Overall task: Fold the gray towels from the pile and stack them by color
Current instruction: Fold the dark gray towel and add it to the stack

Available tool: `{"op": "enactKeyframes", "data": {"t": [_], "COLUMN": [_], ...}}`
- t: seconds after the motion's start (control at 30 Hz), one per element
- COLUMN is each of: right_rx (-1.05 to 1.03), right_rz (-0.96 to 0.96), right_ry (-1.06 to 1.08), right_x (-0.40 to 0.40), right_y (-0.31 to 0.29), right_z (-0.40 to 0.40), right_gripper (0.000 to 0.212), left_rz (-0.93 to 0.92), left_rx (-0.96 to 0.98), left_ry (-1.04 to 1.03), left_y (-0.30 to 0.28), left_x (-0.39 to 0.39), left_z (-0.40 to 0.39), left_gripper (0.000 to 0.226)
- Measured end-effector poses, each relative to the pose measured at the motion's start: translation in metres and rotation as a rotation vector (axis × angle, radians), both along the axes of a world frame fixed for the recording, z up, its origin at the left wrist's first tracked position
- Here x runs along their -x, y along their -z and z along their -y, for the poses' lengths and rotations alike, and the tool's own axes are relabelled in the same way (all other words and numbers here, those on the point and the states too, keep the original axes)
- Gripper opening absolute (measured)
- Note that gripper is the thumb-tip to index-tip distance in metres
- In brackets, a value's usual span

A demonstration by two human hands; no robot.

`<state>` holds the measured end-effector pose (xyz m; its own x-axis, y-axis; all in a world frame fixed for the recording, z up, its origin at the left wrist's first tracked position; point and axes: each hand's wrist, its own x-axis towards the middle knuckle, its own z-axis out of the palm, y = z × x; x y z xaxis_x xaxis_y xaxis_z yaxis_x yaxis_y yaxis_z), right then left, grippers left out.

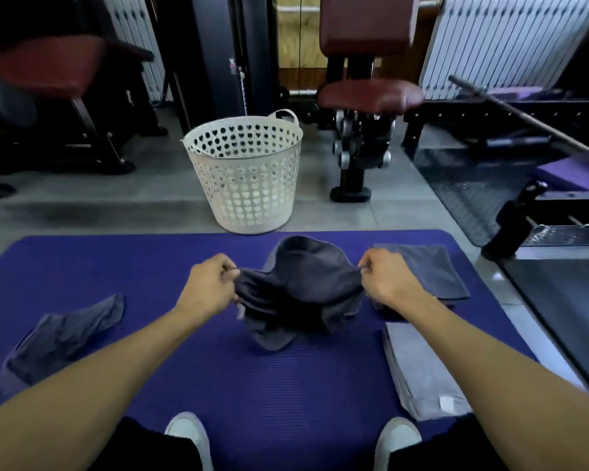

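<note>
A dark gray towel (300,290) hangs bunched between my two hands over the middle of the purple mat (191,362). My left hand (210,283) pinches its left edge and my right hand (386,278) pinches its right edge; its lower part droops onto the mat. A folded dark gray towel (436,270) lies flat at the right, partly behind my right hand. A folded light gray stack (422,368) sits nearer me on the right. A crumpled dark gray towel (65,338) lies on the mat's left side.
A white perforated laundry basket (247,175) stands on the floor just beyond the mat. Gym machines with maroon seats (368,93) and a black bench (558,294) surround the area. My two shoes (187,433) rest on the mat's near edge.
</note>
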<state>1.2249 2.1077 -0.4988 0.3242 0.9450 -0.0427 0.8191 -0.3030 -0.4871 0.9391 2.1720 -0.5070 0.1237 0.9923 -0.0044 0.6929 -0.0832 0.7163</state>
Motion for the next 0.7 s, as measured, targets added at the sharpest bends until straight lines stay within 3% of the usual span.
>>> {"op": "enactKeyframes", "data": {"t": [0.07, 0.17, 0.23, 0.33, 0.4, 0.47, 0.6, 0.7], "right_rx": [-0.130, -0.126, -0.100, -0.305, -0.390, -0.326, 0.014, 0.092], "right_rz": [-0.024, -0.006, -0.008, -0.136, -0.205, -0.189, -0.118, -0.141], "right_ry": [0.069, 0.051, 0.042, 0.123, 0.153, 0.158, 0.093, 0.059], "right_x": [-0.001, -0.001, 0.002, 0.006, 0.012, 0.015, 0.015, 0.013], "right_y": [-0.012, -0.021, -0.025, -0.036, -0.042, -0.040, -0.024, -0.009], "right_z": [0.010, 0.022, 0.032, 0.039, 0.042, 0.041, 0.013, -0.020], "right_gripper": [0.014, 0.015, 0.016, 0.012, 0.010, 0.011, 0.008, 0.017], "left_rz": [-0.001, -0.080, -0.027, 0.082, 0.091, 0.008, 0.005, -0.048], "left_rx": [-0.117, -0.072, -0.102, -0.203, -0.136, -0.011, 0.357, 0.352], "left_ry": [-0.057, -0.022, 0.004, -0.003, -0.050, -0.092, -0.153, -0.148], "left_y": [-0.012, -0.022, -0.022, -0.031, -0.032, -0.026, -0.013, 0.000], "left_x": [0.007, 0.017, 0.019, 0.014, 0.008, 0.005, -0.001, -0.009], "left_z": [0.001, 0.010, 0.025, 0.040, 0.039, 0.032, 0.002, -0.028], "left_gripper": [0.012, 0.014, 0.013, 0.012, 0.013, 0.017, 0.020, 0.019]}}
